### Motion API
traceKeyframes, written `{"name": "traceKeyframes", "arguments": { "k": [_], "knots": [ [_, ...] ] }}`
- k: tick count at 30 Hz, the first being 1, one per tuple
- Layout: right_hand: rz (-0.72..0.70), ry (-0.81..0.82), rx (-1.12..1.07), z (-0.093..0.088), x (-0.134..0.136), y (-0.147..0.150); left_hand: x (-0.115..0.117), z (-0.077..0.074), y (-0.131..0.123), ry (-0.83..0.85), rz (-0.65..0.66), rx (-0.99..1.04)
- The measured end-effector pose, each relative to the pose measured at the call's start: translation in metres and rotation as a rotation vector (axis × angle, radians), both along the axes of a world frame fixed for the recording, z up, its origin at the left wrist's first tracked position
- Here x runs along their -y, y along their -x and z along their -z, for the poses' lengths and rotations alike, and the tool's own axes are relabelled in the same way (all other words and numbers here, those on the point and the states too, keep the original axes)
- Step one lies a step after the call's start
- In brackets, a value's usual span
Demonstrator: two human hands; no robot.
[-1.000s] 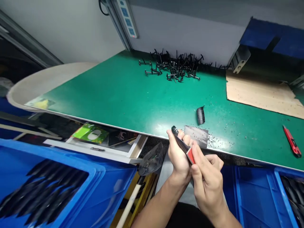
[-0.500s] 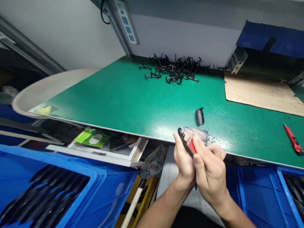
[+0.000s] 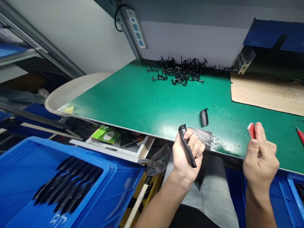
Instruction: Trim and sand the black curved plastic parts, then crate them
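Observation:
My left hand (image 3: 186, 158) is wrapped round a long, curved black plastic part (image 3: 187, 148), held tilted just in front of the table edge. Well to the right, my right hand (image 3: 261, 158) pinches a small red tool (image 3: 251, 130) with a pale side; the fingers cover most of it, so its kind does not show. A short, curved black ribbed piece (image 3: 204, 117) stands on the green table (image 3: 123, 95) beyond the left hand. Beside that hand, a dark flat sheet (image 3: 205, 139) lies at the table's edge, with black shavings around it.
Black T-shaped plastic pieces (image 3: 182, 72) are heaped at the back. Cardboard (image 3: 263, 93) and a red utility knife (image 3: 300, 134) lie to the right. At lower left, a blue bin (image 3: 118, 186) holds black parts (image 3: 71, 183), near an open drawer (image 3: 106, 149).
My hands were together at the black part; now the right hand has moved away to the right with the red tool. The left hand still holds the part. The view has shifted slightly left.

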State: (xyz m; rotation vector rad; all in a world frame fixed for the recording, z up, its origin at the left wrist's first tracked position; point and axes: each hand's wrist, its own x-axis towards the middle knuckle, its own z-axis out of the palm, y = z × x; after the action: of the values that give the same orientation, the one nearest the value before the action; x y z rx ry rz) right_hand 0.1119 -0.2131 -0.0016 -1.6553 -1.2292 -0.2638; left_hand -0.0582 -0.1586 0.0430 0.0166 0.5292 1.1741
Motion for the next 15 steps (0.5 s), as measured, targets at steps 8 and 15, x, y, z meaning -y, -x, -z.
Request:
{"name": "traceKeyframes", "arguments": {
  "k": [8,15],
  "knots": [
    [0.241,0.363,0.032,0.039,-0.032,-0.083,-0.074,0.025,0.013,-0.628,0.095,-1.632],
    [0.186,0.484,-0.007,0.051,-0.027,-0.1,-0.113,0.021,-0.027,-0.718,0.465,-2.159]
  ]
}}
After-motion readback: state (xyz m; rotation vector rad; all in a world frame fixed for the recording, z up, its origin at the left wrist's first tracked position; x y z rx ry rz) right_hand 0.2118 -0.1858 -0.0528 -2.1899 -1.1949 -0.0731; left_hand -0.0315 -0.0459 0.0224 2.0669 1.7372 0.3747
